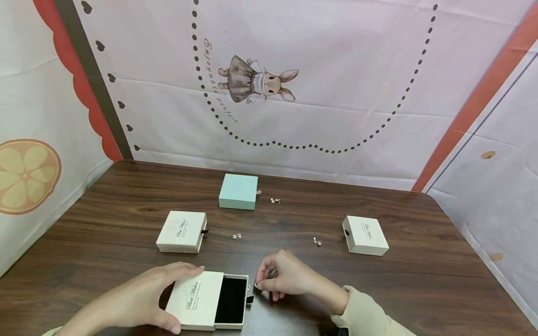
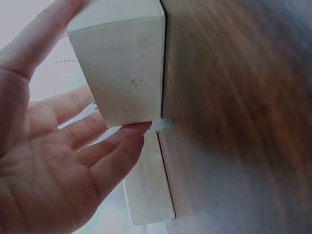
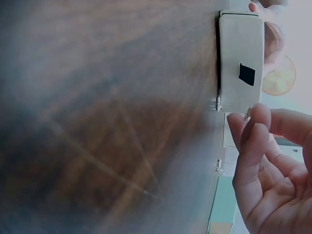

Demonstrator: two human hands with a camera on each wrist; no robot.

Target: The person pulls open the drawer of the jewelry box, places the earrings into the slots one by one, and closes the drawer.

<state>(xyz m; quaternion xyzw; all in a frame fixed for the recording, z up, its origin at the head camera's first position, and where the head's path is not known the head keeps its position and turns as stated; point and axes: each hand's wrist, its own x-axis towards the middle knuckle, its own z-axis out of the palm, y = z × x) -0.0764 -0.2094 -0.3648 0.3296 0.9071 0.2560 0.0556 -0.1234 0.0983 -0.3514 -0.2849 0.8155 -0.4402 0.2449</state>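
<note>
A cream drawer-style jewelry box (image 1: 197, 301) lies at the table's near side, its drawer (image 1: 231, 301) pulled partway out and showing a black lining. My left hand (image 1: 147, 294) grips the box's sleeve, thumb on the near side and fingers along the far side; the left wrist view shows the box's plain end (image 2: 122, 73). Just right of the drawer, my right hand (image 1: 286, 275) pinches a small sparkling earring (image 3: 248, 113) between thumb and fingertips. Another small earring (image 3: 218, 103) rests on the table against the drawer front, near its black pull tab (image 3: 247, 74).
Two more cream boxes stand on the wooden table, one left (image 1: 182, 231) and one right (image 1: 366, 235). A mint-green box (image 1: 238, 190) is at the back. Beside these boxes lie small earrings: back pair (image 1: 275, 201), left pair (image 1: 237, 236), right pair (image 1: 317, 241).
</note>
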